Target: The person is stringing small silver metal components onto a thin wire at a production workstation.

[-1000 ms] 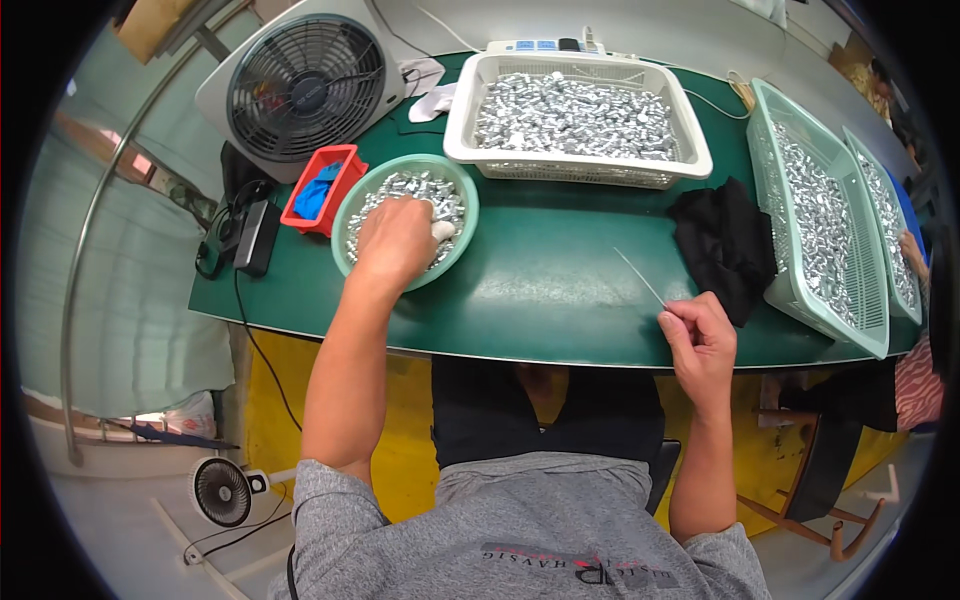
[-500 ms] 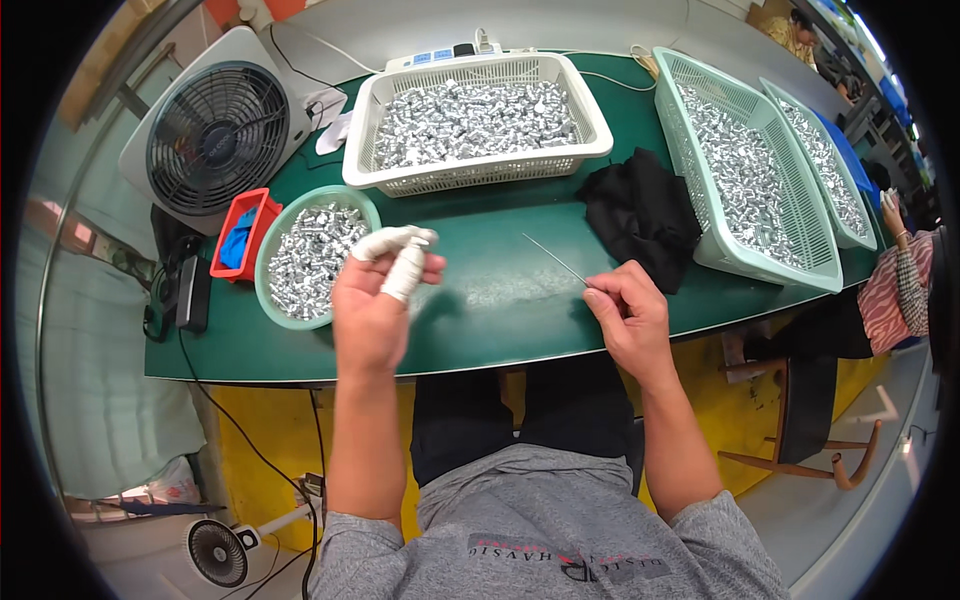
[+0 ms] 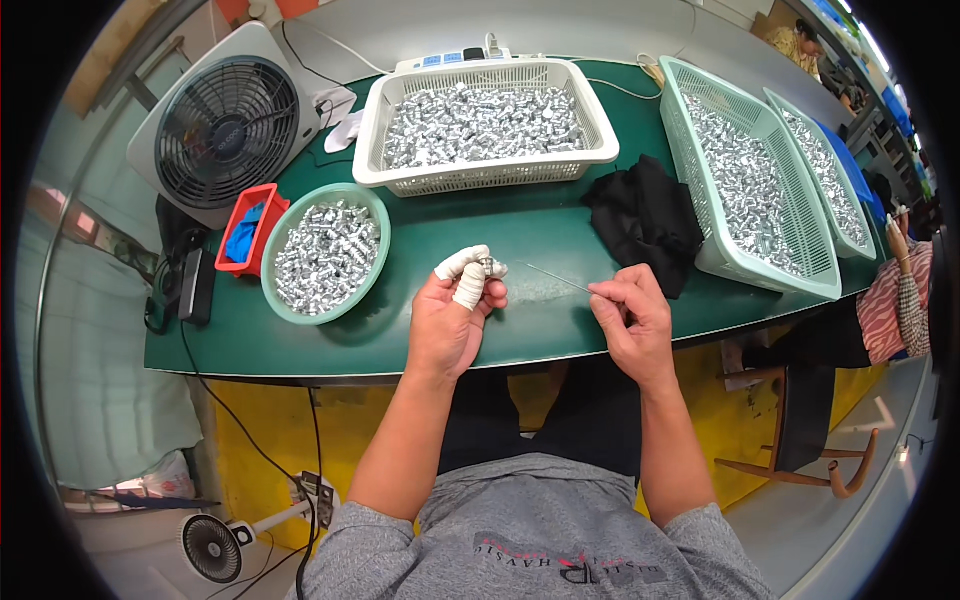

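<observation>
My left hand (image 3: 452,325), with white tape wrapped round its thumb and index finger, pinches a small silver metal part (image 3: 492,268) over the middle of the table. My right hand (image 3: 637,322) is closed on a thin metal rod (image 3: 555,278). The rod slants left from my fingers, and its tip comes close to the small part; whether they touch I cannot tell. A round green bowl (image 3: 382,235) full of similar silver parts stands left of my left hand. Beyond both hands is a white basket (image 3: 480,180), also filled with silver parts.
A green basket (image 3: 715,255) of silver parts stands at the right, with another green basket (image 3: 850,240) beside it. Black cloth (image 3: 645,220) lies near my right hand. At the left are a red bin (image 3: 245,265) and a box fan (image 3: 228,130). Another person (image 3: 895,310) sits at far right.
My left hand has moved right, away from the bowl, bringing the small metal part near the rod's tip. My right hand has barely moved, and the rod lies flatter.
</observation>
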`<action>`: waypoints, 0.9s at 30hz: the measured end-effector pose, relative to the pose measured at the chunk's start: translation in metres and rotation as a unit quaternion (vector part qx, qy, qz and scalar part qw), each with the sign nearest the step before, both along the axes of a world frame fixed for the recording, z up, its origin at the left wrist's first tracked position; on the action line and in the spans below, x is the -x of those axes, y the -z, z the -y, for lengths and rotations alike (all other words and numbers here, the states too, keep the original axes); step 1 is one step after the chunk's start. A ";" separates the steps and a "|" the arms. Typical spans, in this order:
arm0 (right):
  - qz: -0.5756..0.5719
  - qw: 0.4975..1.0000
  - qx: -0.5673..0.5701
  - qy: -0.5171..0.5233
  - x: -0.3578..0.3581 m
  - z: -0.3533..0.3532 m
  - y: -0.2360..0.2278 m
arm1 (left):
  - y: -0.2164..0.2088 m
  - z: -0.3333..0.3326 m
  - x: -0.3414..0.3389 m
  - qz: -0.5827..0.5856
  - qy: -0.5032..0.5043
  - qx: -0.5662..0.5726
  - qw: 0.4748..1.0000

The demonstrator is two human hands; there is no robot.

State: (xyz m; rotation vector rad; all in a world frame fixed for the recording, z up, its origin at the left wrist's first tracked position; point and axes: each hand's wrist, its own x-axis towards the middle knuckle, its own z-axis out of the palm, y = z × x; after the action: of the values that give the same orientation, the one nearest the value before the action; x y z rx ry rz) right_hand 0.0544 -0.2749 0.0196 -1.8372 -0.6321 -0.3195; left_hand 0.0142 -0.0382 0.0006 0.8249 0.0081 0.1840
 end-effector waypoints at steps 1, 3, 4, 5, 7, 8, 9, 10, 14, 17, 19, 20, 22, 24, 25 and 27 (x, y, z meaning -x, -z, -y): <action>-0.002 1.000 -0.004 -0.001 0.002 0.000 0.001 | 0.004 0.000 0.002 -0.004 -0.005 0.005 1.000; -0.016 1.000 -0.011 -0.010 0.004 0.002 0.002 | 0.003 0.002 0.002 -0.008 -0.008 0.016 1.000; -0.023 1.000 -0.013 -0.015 0.005 0.003 0.002 | 0.003 0.001 0.001 -0.009 -0.005 0.013 1.000; -0.023 1.000 -0.015 -0.011 0.006 0.003 0.002 | 0.002 -0.001 0.001 -0.007 -0.006 0.012 1.000; -0.055 0.997 -0.034 -0.032 0.011 0.000 0.001 | -0.001 -0.003 0.001 -0.004 -0.011 0.013 1.000; -0.071 0.996 -0.042 -0.043 0.013 -0.002 0.000 | 0.000 -0.004 0.001 -0.006 -0.009 0.013 1.000; -0.073 0.996 -0.042 -0.042 0.016 -0.005 -0.001 | 0.001 -0.004 0.001 -0.008 -0.009 0.017 1.000; -0.103 0.991 -0.072 -0.045 0.019 -0.009 -0.003 | 0.002 -0.003 0.000 -0.011 -0.009 0.021 1.000; -0.172 0.975 -0.126 -0.060 0.031 -0.015 -0.010 | 0.003 -0.004 0.001 -0.018 0.000 0.044 0.999; -0.192 0.972 -0.118 -0.073 0.035 -0.016 -0.017 | 0.002 -0.005 -0.001 -0.021 0.007 0.052 0.998; -0.194 0.974 -0.097 -0.071 0.036 -0.018 -0.021 | 0.000 -0.004 -0.001 -0.021 0.008 0.048 0.999; -0.195 0.974 -0.087 -0.071 0.037 -0.019 -0.022 | 0.000 -0.004 -0.001 -0.023 0.010 0.048 0.999; -0.195 0.975 -0.087 -0.070 0.039 -0.020 -0.023 | 0.000 -0.004 0.003 -0.032 0.005 0.031 0.999; -0.193 0.975 -0.087 -0.072 0.039 -0.020 -0.024 | 0.000 -0.003 0.003 -0.037 0.002 0.022 0.999; -0.193 0.975 -0.088 -0.072 0.038 -0.021 -0.024 | 0.000 -0.003 0.002 -0.036 0.002 0.018 0.999; -0.200 0.973 -0.086 -0.070 0.037 -0.021 -0.025 | 0.000 -0.003 0.002 -0.035 -0.001 0.010 0.999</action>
State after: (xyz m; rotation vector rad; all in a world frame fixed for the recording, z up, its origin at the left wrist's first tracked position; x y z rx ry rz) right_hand 0.0178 -0.2538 0.0443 -1.6175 -0.4334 0.0888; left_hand 0.0120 -0.0349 0.0010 0.8108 0.0764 0.1566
